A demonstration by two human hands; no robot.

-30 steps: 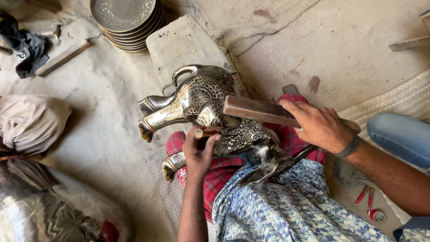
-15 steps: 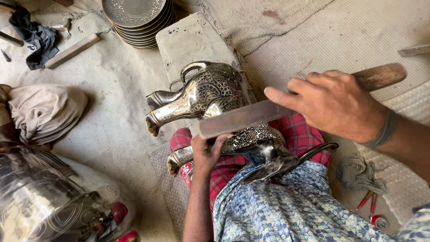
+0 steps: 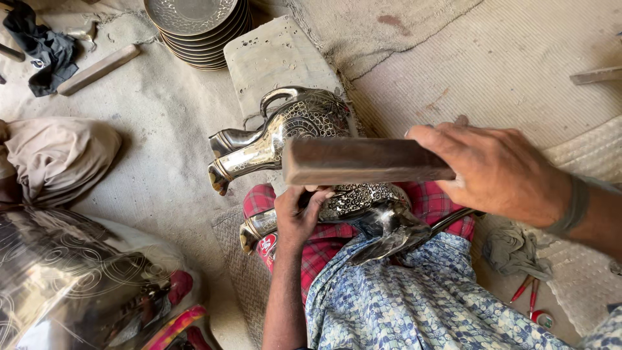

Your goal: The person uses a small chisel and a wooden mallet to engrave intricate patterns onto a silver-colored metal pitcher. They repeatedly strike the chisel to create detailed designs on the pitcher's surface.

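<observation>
An engraved silver-coloured metal jug (image 3: 291, 129) lies on its side across my lap, on a red checked cloth (image 3: 447, 201). My left hand (image 3: 297, 217) presses down beside the jug's patterned body and grips a thin tool; the tool itself is mostly hidden. My right hand (image 3: 499, 172) is raised above the jug and holds a flat wooden bar (image 3: 363, 161) by one end, level over the jug's body. A curved shiny metal piece (image 3: 395, 236) sticks out under the jug near my blue patterned clothing.
A stack of engraved metal plates (image 3: 197, 26) stands at the top. A grey stone block (image 3: 278, 58) lies behind the jug. A wooden stick (image 3: 97, 68) and dark cloth (image 3: 42, 45) lie at top left, a large engraved vessel (image 3: 71, 279) at bottom left, red pliers (image 3: 528, 295) at right.
My right hand has lifted the wooden bar up off the jug, towards the camera, and levelled it. My left hand stays on the jug. The view has shifted slightly.
</observation>
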